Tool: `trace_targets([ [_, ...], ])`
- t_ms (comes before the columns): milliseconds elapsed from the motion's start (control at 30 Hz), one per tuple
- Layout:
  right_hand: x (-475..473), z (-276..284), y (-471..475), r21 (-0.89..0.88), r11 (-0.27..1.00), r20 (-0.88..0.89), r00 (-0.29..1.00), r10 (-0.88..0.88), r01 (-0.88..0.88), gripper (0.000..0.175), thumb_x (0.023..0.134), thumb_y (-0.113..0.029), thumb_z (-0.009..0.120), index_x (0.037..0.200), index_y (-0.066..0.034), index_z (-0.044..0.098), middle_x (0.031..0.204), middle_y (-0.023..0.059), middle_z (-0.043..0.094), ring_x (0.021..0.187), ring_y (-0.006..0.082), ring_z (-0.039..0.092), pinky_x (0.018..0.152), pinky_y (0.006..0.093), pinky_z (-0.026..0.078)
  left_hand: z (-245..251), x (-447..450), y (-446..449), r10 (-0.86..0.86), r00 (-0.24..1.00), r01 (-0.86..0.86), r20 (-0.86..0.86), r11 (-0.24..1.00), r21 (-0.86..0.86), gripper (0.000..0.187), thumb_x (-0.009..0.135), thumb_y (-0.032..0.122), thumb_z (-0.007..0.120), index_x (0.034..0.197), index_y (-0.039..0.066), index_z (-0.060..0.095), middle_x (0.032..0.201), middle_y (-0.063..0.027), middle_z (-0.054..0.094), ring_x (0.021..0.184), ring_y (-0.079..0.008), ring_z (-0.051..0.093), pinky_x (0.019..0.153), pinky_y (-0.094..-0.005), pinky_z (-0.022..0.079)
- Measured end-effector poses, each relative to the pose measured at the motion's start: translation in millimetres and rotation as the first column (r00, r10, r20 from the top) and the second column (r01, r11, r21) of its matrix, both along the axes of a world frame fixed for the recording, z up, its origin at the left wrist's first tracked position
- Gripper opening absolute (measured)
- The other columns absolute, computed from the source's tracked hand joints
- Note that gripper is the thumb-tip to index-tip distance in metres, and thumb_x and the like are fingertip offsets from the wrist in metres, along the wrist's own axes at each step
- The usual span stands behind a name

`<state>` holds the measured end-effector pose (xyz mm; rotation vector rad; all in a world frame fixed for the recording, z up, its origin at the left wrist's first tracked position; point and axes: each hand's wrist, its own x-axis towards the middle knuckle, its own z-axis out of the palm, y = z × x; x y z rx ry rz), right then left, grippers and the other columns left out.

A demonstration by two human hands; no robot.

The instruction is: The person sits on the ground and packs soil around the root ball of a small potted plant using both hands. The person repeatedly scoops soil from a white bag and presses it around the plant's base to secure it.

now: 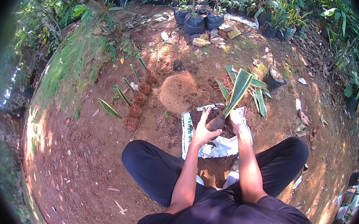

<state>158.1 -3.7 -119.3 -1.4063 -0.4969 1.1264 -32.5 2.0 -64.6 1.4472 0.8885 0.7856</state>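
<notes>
A snake plant cutting with yellow-edged leaves leans to the upper right, its base in a dark clump of soil over an open white plastic sack holding soil. My left hand is around the clump's left and lower side. My right hand lies at the sack's right side, close to the leaf base; its fingers are partly hidden. Beyond the sack lies a round heap of brown coir fibre. More snake plant leaves and red string lie to its right.
Left of the coir stands a slanting row of several string-wrapped root balls, each with a leaf. A black polybag lies at right. Stones and black plant bags stand farther off. My bent legs flank the sack.
</notes>
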Motion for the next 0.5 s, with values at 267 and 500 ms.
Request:
trace_targets([
  [267, 5, -13, 11, -0.115, 0.989, -0.288, 0.956, 0.061, -0.098, 0.043, 0.096, -0.037, 0.064, 0.117, -0.0003, 0.065, 0.112, 0.0106, 0.067, 0.100, 0.0198, 0.062, 0.088, 0.0361, 0.050, 14, 1, -3, -0.188, 0.980, 0.190, -0.070, 0.982, 0.021, 0.114, 0.062, 0.022, 0.086, 0.157, 0.013, 0.023, 0.163, -0.0228, 0.007, 0.150, -0.0294, 0.017, 0.120, -0.0405, 0.021],
  [500, 1, 6, -9, -0.010, 0.991, -0.341, 0.932, 0.119, -0.130, 0.045, 0.095, -0.041, 0.063, 0.118, -0.0017, 0.065, 0.111, 0.0103, 0.067, 0.098, 0.0197, 0.062, 0.086, 0.0359, 0.050, 12, 0, -2, -0.195, 0.969, 0.203, -0.151, 0.978, 0.040, 0.116, 0.062, 0.022, 0.086, 0.156, 0.006, 0.019, 0.163, -0.0205, 0.008, 0.151, -0.0273, 0.016, 0.121, -0.0387, 0.019],
])
